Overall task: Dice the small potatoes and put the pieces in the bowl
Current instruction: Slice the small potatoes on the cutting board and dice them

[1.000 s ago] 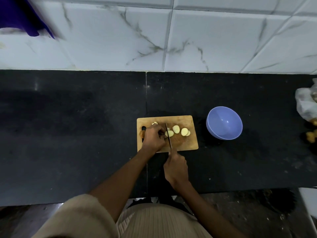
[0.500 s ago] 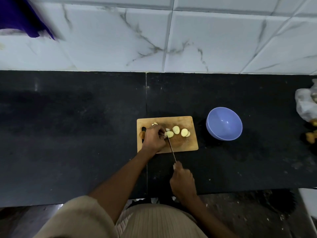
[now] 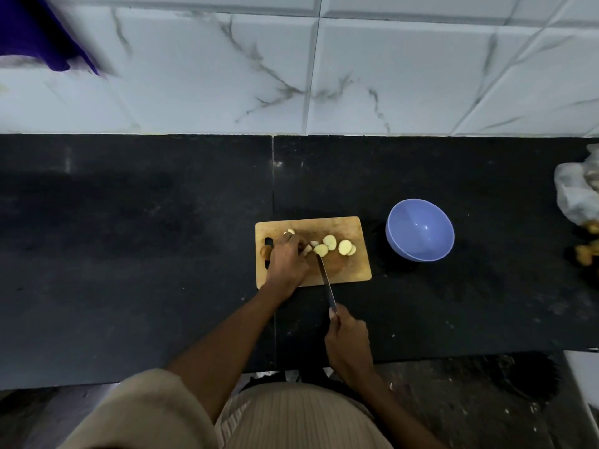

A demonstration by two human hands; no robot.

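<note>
A small wooden cutting board (image 3: 353, 270) lies on the black counter. Several pale potato slices (image 3: 345, 246) rest near its middle. My left hand (image 3: 288, 262) presses down on a potato piece at the board's left, mostly hiding it. My right hand (image 3: 348, 338) grips the handle of a knife (image 3: 325, 280), pulled back over the counter's front; the blade tip rests on the board just right of my left fingers. A blue bowl (image 3: 393, 234) with nothing in it stands to the right of the board.
A plastic bag (image 3: 575, 192) with whole potatoes and a loose one (image 3: 586, 252) sit at the counter's far right edge. White marbled tiles rise behind the counter. A purple cloth (image 3: 35, 34) hangs at the top left.
My right hand has drawn the knife back toward me, so the blade slid off the potato and only its tip stays on the board. My left hand has stayed in place.
</note>
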